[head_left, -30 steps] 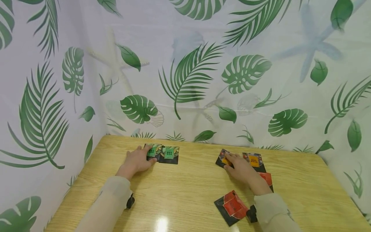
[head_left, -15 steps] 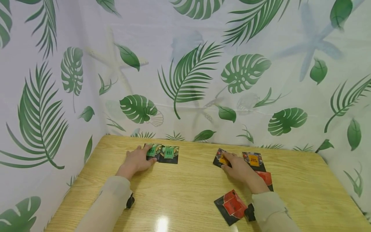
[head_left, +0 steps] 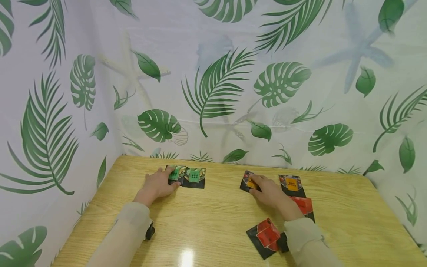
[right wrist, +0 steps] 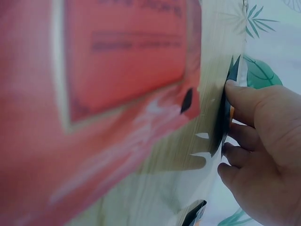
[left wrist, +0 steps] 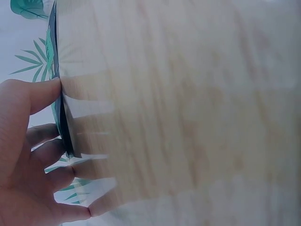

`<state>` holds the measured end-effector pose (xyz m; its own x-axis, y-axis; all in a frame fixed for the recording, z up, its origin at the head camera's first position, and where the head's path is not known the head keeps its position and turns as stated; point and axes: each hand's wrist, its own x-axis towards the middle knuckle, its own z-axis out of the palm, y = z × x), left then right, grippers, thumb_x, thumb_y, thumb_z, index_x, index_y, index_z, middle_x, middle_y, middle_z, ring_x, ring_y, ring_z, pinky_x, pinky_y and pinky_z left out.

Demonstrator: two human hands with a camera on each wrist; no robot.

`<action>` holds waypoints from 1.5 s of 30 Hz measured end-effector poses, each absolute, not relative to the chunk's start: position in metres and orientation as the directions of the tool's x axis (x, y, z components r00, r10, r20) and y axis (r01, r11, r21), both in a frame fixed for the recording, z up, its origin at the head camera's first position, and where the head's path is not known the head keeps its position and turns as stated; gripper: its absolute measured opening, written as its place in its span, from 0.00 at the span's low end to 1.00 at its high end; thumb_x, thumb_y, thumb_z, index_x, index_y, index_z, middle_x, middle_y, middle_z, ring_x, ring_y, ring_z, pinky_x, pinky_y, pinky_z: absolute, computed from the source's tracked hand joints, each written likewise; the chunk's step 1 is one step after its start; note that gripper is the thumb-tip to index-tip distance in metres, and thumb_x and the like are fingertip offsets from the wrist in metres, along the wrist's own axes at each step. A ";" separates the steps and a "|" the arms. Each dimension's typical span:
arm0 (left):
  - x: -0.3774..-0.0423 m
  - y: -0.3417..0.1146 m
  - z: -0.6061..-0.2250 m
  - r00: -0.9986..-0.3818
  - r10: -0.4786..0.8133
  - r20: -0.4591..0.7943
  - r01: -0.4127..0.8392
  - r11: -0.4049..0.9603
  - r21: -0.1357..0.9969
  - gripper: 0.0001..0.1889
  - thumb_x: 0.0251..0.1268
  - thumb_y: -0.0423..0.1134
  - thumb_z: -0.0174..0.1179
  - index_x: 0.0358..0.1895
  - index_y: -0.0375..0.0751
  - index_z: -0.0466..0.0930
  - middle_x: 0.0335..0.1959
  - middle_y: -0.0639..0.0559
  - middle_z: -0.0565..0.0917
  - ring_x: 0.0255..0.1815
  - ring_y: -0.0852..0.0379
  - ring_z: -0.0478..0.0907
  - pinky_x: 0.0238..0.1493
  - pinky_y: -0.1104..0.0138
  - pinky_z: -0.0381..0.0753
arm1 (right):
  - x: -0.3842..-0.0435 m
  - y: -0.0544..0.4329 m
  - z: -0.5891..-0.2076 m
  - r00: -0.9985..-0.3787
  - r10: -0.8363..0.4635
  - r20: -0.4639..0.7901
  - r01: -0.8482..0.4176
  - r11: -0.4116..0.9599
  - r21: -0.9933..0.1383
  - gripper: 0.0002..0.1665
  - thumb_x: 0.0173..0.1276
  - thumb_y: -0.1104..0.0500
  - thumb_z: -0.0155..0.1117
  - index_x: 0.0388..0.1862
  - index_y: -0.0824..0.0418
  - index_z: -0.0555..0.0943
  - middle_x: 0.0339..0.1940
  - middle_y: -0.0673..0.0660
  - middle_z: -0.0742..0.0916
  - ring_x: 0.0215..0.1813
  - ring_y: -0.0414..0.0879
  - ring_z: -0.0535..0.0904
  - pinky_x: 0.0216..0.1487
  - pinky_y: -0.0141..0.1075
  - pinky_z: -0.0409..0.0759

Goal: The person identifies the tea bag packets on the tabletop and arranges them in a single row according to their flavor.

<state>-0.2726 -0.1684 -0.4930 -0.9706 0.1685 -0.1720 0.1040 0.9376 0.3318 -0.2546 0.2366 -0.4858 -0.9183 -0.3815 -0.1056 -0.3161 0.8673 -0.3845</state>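
Observation:
My left hand [head_left: 158, 184] rests on a flat black packet with a green label [head_left: 176, 173], at the back left of the table. In the left wrist view its thumb touches one edge and the outer fingertips reach the tabletop. A second green-labelled packet [head_left: 195, 178] lies alongside to the right, edges touching or overlapping. My right hand [head_left: 271, 193] holds an orange-labelled black packet [head_left: 246, 181] flat on the table, thumb at the near edge and fingers over the top, covering part of it. Another orange-labelled packet [head_left: 292, 185] lies just right of this hand.
A red packet [head_left: 304, 204] lies partly behind the right forearm, near the second orange-labelled one. Closer in, another red-and-black packet [head_left: 265, 239] sits turned at an angle beside the right wrist. A leaf-print cloth [head_left: 220, 148] rises behind the wooden table [head_left: 213, 218].
My right hand has slid the orange-labelled packet leftward along the table, away from the other orange-labelled one. The left hand and the green-labelled packets have stayed put.

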 end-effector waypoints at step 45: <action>-0.273 -0.169 -0.494 -0.973 0.163 -0.161 0.104 0.941 0.322 0.38 0.78 0.57 0.59 0.83 0.44 0.61 0.79 0.29 0.68 0.82 0.29 0.61 0.75 0.22 0.53 | -0.273 0.152 -0.483 -0.887 -0.432 -0.160 -0.338 0.847 -0.411 0.34 0.83 0.59 0.57 0.83 0.65 0.64 0.82 0.71 0.69 0.80 0.72 0.66 0.78 0.62 0.68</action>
